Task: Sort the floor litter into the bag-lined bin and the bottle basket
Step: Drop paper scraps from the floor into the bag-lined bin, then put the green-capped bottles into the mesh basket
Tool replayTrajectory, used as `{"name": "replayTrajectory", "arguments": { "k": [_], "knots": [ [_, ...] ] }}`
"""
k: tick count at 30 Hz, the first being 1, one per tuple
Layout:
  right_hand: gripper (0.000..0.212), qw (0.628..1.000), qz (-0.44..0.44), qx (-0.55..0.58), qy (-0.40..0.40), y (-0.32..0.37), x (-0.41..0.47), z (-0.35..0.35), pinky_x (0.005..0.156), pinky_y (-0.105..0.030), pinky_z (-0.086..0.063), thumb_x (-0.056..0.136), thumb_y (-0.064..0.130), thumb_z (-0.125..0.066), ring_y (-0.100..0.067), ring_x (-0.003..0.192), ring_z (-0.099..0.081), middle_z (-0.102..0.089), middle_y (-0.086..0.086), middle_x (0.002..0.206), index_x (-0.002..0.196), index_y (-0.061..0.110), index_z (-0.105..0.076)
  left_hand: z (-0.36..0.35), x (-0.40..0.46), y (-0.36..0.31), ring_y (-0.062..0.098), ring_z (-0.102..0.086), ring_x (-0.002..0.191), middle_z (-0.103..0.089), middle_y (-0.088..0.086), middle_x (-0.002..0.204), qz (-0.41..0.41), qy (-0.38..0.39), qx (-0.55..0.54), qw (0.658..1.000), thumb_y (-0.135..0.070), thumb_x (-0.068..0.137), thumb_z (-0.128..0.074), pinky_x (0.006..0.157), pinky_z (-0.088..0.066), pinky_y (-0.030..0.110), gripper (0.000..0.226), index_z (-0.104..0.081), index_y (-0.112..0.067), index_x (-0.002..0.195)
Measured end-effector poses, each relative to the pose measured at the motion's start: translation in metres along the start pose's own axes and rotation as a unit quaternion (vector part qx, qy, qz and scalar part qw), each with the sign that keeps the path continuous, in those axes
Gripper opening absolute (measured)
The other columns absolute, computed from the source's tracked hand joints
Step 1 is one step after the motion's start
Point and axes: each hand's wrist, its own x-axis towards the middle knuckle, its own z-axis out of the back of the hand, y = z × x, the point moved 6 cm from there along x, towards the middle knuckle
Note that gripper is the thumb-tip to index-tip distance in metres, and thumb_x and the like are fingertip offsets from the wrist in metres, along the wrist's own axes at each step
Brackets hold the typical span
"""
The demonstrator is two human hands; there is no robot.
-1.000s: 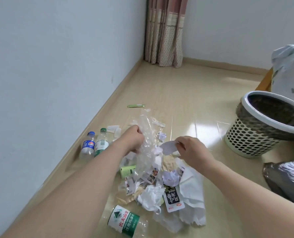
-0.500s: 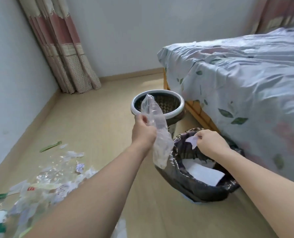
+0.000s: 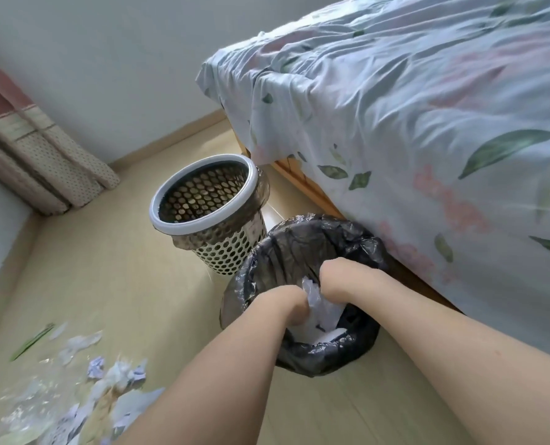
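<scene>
My left hand (image 3: 288, 305) was down inside the mouth of the bag-lined bin (image 3: 368, 340), its grip closed around a crumpled clear plastic wrapper (image 3: 320, 308) that bunched up between my two wrists. My right hand (image 3: 336, 279) was plunged in just beside it, knuckles toward the camera and fingers bent down out of sight, so I could not tell whether its grip was clenched on anything or released. Under the wrapper, a flat white sheet of paper (image 3: 326, 336) lay inside the black liner. The bin stood on the floor (image 3: 132, 268) close against the side of the bed (image 3: 427, 123), whose leaf-patterned sheet hung down next to it. Just beyond the bin, nearly touching its rim, stood the bottle basket (image 3: 222, 248), a perforated pale tub with a white ring at the top. To the lower left, well apart from both containers, the rest of the floor litter (image 3: 84, 390) lay blurred in a scatter of paper scraps and plastic film, with a thin green strip (image 3: 31, 342) at its far edge. A curtain (image 3: 42, 168) hung in the corner.
</scene>
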Motion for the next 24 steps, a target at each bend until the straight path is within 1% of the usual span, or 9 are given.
{"name": "replayTrajectory", "arguments": {
  "k": [1,3,5,7,9,12,16,20,24],
  "knots": [
    [0.016,1.0,-0.004,0.005,-0.02,-0.001,-0.002,0.007,0.064,-0.029,-0.042,0.088,0.004,-0.046,-0.023,0.069,-0.053,-0.054,-0.005,0.078,0.074,0.009,-0.051,0.005,0.0,0.0,0.031,-0.05,0.123,-0.054,0.013,0.134,-0.004,-0.021,-0.017,1.0,-0.01,0.096,-0.041,0.102,-0.039,0.036,0.038,-0.052,-0.003,0.132],
    [0.013,0.997,-0.004,0.029,-0.068,-0.002,-0.007,0.021,0.069,-0.03,-0.043,0.09,0.008,-0.047,-0.031,0.089,-0.06,-0.061,-0.011,0.095,0.09,0.007,-0.06,0.022,-0.009,0.004,0.029,-0.055,0.117,-0.056,0.01,0.129,0.001,-0.07,-0.085,0.994,-0.008,0.093,-0.046,0.096,-0.046,0.035,0.038,-0.054,-0.009,0.13],
    [0.021,0.993,-0.004,0.04,-0.113,0.001,-0.013,0.032,0.074,-0.032,-0.042,0.09,0.011,-0.047,-0.034,0.102,-0.059,-0.061,-0.014,0.11,0.106,0.006,-0.06,0.038,-0.021,0.015,0.026,-0.056,0.113,-0.057,0.008,0.127,0.003,-0.113,-0.145,0.983,-0.007,0.089,-0.052,0.088,-0.048,0.032,0.043,-0.054,-0.015,0.131],
    [0.026,0.986,-0.003,0.013,-0.165,0.01,-0.02,0.04,0.084,-0.037,-0.042,0.09,0.01,-0.043,-0.035,0.111,-0.053,-0.055,-0.015,0.12,0.114,0.006,-0.054,0.055,-0.044,0.031,0.023,-0.056,0.112,-0.058,0.004,0.127,-0.009,-0.173,-0.195,0.965,-0.003,0.085,-0.049,0.086,-0.048,0.03,0.048,-0.057,-0.022,0.129],
    [0.031,0.975,0.007,-0.031,-0.219,0.025,-0.027,0.047,0.093,-0.039,-0.039,0.09,0.009,-0.039,-0.034,0.115,-0.049,-0.052,-0.014,0.124,0.118,0.007,-0.052,0.066,-0.071,0.056,0.022,-0.056,0.114,-0.058,0.002,0.128,-0.011,-0.229,-0.238,0.944,0.0,0.082,-0.043,0.092,-0.048,0.031,0.051,-0.06,-0.022,0.124],
    [0.033,0.966,0.062,-0.039,-0.25,0.073,-0.042,0.053,0.096,-0.04,-0.039,0.089,0.011,-0.038,-0.033,0.112,-0.049,-0.055,-0.013,0.122,0.118,0.009,-0.054,0.061,-0.116,0.108,0.021,-0.056,0.112,-0.06,0.002,0.125,0.018,-0.273,-0.242,0.931,0.001,0.082,-0.043,0.094,-0.049,0.033,0.046,-0.062,-0.019,0.119],
    [0.037,0.965,0.156,-0.036,-0.206,0.172,-0.057,0.042,0.099,-0.042,-0.043,0.091,0.02,-0.041,-0.031,0.114,-0.051,-0.056,-0.01,0.123,0.124,0.013,-0.055,0.027,-0.17,0.191,0.023,-0.055,0.115,-0.06,0.004,0.127,0.071,-0.296,-0.23,0.924,-0.005,0.087,-0.039,0.099,-0.046,0.035,0.041,-0.062,-0.018,0.118],
    [0.039,0.96,0.236,-0.049,-0.139,0.287,-0.076,0.006,0.101,-0.04,-0.042,0.09,0.018,-0.042,-0.028,0.121,-0.048,-0.054,-0.009,0.13,0.127,0.013,-0.055,-0.038,-0.226,0.29,0.022,-0.054,0.117,-0.057,0.002,0.131,0.143,-0.271,-0.24,0.921,-0.008,0.087,-0.037,0.1,-0.045,0.035,0.043,-0.061,-0.022,0.121],
    [0.042,0.949,0.294,-0.069,-0.085,0.394,-0.099,-0.046,0.101,-0.034,-0.041,0.093,0.018,-0.042,-0.025,0.126,-0.045,-0.05,-0.006,0.136,0.134,0.015,-0.05,-0.119,-0.286,0.382,0.023,-0.055,0.114,-0.056,0.0,0.128,0.218,-0.238,-0.254,0.912,-0.008,0.088,-0.038,0.079,-0.049,0.03,0.041,-0.06,-0.022,0.12]
  ]
}}
